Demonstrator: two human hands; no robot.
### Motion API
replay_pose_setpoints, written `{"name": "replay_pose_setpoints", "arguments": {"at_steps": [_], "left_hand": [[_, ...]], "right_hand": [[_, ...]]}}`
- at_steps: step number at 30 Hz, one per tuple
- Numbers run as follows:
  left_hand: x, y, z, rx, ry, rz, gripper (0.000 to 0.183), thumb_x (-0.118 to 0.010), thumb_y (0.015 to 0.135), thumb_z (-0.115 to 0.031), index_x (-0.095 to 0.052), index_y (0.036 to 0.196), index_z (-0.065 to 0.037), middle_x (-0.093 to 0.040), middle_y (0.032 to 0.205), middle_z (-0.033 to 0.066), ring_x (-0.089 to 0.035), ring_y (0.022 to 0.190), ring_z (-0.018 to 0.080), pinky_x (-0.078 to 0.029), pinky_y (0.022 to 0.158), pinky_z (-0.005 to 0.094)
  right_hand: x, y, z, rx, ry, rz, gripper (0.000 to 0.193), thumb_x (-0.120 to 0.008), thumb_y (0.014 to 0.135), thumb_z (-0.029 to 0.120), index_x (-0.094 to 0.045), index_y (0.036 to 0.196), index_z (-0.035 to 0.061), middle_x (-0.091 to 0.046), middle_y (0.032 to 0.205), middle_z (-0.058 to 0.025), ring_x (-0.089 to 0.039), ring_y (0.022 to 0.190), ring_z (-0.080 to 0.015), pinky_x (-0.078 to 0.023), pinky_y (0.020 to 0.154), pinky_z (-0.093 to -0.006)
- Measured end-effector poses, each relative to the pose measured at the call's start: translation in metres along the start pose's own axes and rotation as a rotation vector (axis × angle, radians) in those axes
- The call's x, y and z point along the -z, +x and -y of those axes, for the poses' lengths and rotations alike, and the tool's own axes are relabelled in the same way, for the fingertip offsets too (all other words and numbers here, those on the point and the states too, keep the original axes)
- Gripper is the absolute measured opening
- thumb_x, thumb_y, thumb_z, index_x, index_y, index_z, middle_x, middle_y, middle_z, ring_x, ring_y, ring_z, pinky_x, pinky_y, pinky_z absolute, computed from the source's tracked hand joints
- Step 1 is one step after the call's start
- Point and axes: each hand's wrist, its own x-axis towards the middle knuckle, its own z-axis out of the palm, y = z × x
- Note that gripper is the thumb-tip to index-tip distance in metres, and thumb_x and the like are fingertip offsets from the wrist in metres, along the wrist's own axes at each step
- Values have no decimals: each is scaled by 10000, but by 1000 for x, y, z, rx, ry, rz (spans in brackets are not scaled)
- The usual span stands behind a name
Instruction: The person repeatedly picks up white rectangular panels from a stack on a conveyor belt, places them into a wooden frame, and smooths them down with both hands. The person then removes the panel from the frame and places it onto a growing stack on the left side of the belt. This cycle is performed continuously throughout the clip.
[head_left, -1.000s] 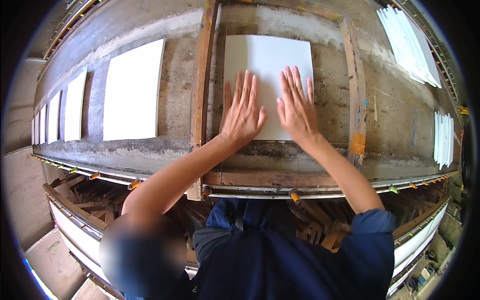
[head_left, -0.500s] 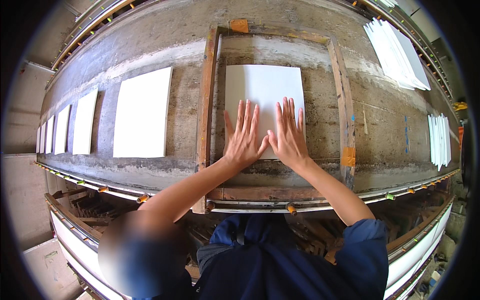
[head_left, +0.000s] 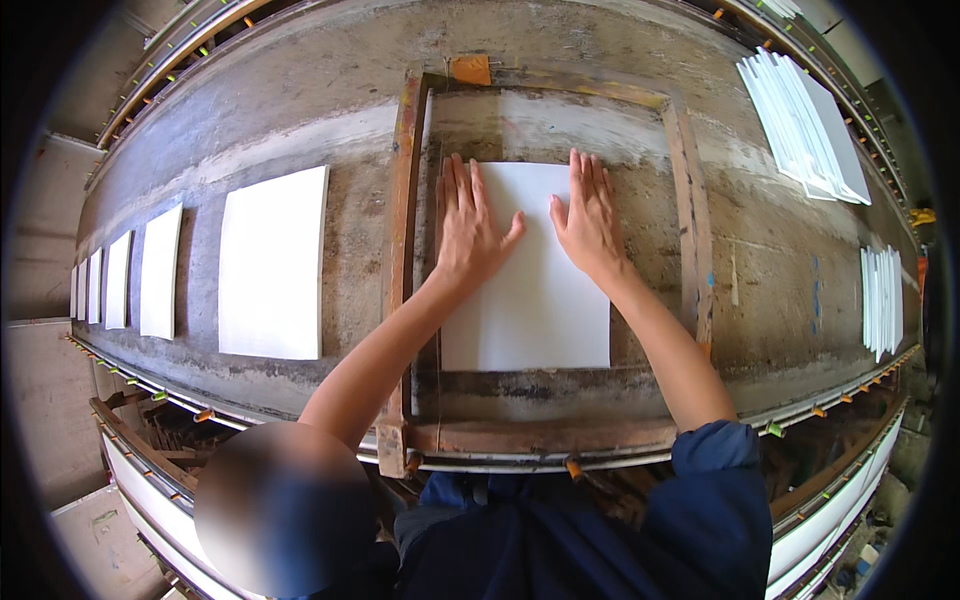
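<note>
With fingers spread flat to press it smooth, the left hand (head_left: 468, 235) and right hand (head_left: 590, 222) lie side by side on a white sheet (head_left: 528, 300) inside a wooden frame (head_left: 404, 250) on the long worn table (head_left: 770, 260), gripping nothing.

2 hands (head_left: 470, 235), 1 wooden frame (head_left: 403, 250), 6 single white sheets (head_left: 273, 262), 2 sheet stacks (head_left: 805, 125)

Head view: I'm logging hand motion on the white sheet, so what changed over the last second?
Both hands slid up the sheet, away from the person: the left hand and right hand now press flat on its far part, more of its near part bare. Nothing was gripped or released. The sheet stays inside the wooden frame; the sheets at left lie as before.
</note>
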Motion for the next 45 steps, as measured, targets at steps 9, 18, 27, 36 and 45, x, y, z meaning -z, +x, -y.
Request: {"name": "replay_pose_setpoints", "arguments": {"at_steps": [9, 18, 27, 36, 45], "left_hand": [[3, 6, -4, -110, 131, 0, 738, -545, 814, -369, -251, 1341, 57, -263, 1350, 323, -219, 1257, 502, -222, 1055, 500], [86, -62, 47, 206, 0, 5, 840, -644, 750, -193, -134, 1407, -78, -169, 1444, 179, -198, 1300, 340, -133, 1076, 480], [102, -66, 39, 240, -468, 80, 750, -529, 724, 99, -244, 1378, -133, -491, 951, 128, -421, 582, 175, -410, 566, 338], [151, 15, -72, 102, -343, -73, 672, -551, 679, 84, -327, 1284, -103, -507, 1187, 216, -528, 1052, 350, -423, 880, 395], [7, -17, -201, 224, -495, -29, 672, -511, 663, 92, -334, 1280, -107, -398, 681, 54, -430, 629, 187, -399, 616, 322]], "right_hand": [[3, 3, -5, 36, -49, -22, 590, -498, 866, 198, -248, 1338, -52, -409, 1247, -325, -370, 1210, -417, -254, 1058, -461], [116, -98, -50, -459, -13, 130, 796, -594, 838, 258, -98, 1404, -5, -228, 1412, -248, -169, 1325, -401, -201, 1086, -467], [118, -115, -66, -429, 1, -23, 775, -610, 753, -26, -209, 1393, 149, -427, 1229, -221, -415, 1121, -384, -324, 967, -507], [213, -58, -168, -367, 253, -66, 677, -626, 749, 9, -277, 1317, 130, -395, 1300, -225, -357, 1204, -407, -309, 995, -473], [196, -172, -319, -348, 131, -70, 629, -614, 760, -6, -315, 1293, 142, -476, 1191, -192, -430, 1109, -368, -316, 970, -485]]}}
